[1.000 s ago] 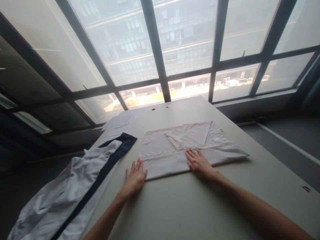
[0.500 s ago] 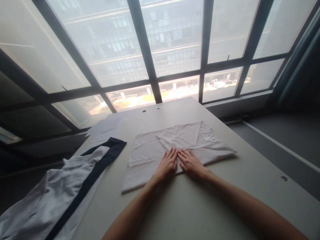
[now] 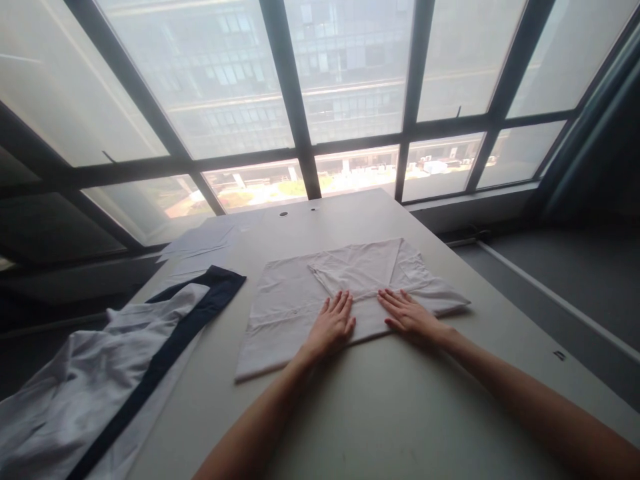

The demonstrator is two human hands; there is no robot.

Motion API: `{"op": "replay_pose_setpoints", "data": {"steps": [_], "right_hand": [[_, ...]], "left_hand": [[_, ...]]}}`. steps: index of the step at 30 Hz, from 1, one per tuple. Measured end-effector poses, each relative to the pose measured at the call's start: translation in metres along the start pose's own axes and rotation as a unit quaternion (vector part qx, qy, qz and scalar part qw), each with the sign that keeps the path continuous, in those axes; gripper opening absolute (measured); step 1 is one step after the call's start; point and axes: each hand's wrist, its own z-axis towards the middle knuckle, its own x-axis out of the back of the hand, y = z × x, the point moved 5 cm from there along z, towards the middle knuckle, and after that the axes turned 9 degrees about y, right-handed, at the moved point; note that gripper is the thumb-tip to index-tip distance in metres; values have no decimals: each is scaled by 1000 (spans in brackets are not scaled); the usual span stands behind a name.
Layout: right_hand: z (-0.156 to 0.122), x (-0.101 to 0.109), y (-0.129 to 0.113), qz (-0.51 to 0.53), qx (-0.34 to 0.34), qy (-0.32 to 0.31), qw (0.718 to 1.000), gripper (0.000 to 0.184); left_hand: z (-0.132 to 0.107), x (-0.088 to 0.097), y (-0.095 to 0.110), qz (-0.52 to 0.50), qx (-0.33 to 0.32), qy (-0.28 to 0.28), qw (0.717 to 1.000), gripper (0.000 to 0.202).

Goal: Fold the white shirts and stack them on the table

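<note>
A folded white garment (image 3: 295, 293) lies flat in the middle of a pale table (image 3: 400, 413). My left hand (image 3: 331, 325) rests on its near edge, palm down, fingers stretched out and together. My right hand (image 3: 410, 313) lies flat on the cloth a little to the right, fingers also stretched forward. Neither hand holds anything. A gap of bare cloth separates the two hands.
A white garment with a dark navy band (image 3: 125, 360) is heaped at the table's left edge and hangs over it. Sheets of paper (image 3: 200, 243) lie at the far left corner. Two small holes (image 3: 283, 214) mark the far edge, below big windows (image 3: 320, 100).
My left hand came from the table at the cloth's left corner onto the cloth beside my right hand. Since half a second ago my right hand has slid to the right, away from the left.
</note>
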Motion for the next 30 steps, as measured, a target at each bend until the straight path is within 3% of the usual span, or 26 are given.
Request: {"op": "replay_pose_setpoints", "data": {"steps": [4,7,10,13,16,19,23,25,27,30], "right_hand": [[-40,24,69,-56,-56,-6,997,66],[-63,32,105,-94,-91,-5,991,66],[-76,36,126,-122,-123,11,985,68],[-73,48,132,-148,-163,66,973,70],[-52,67,111,-150,-190,154,958,68],[-15,66,60,-111,-164,176,964,66],[32,27,-22,-31,-69,112,991,64],[44,5,-50,-16,-34,77,996,63],[49,-13,-64,-11,-18,49,999,65],[49,-26,-66,-9,-13,28,999,68]], "left_hand": [[0,0,0,-17,1,3,1000,64],[0,0,0,-22,1,9,1000,64],[0,0,0,-20,7,4,1000,64],[0,0,0,-19,8,-3,1000,64],[0,1,1,-18,7,-7,1000,64],[0,1,1,-16,10,-8,1000,64],[-1,3,3,-9,13,-8,1000,63],[-1,5,4,-8,13,-8,1000,64],[-1,7,6,-11,15,-10,1000,65],[-2,9,7,-17,16,-13,1000,66]]}}
